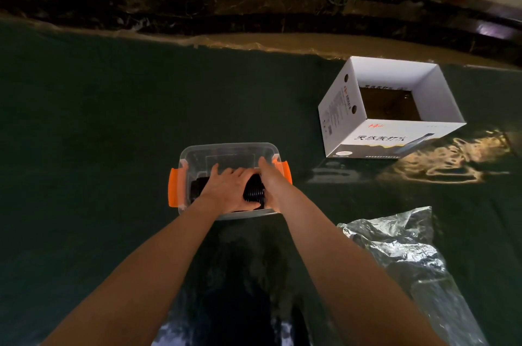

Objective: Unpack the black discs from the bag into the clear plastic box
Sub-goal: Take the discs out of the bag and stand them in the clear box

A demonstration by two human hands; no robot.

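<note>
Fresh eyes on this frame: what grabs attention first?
Both bare arms reach to centre frame, where the left hand and right hand press a stack of black discs inside the clear plastic box with orange latches. To the upper right, an open white cardboard carton stands on the dark tabletop. The crumpled clear bag lies at the lower right.

Both hands, left (226, 190) and right (270, 184), press a row of black discs (253, 190) inside the clear plastic box (226, 149).
</note>
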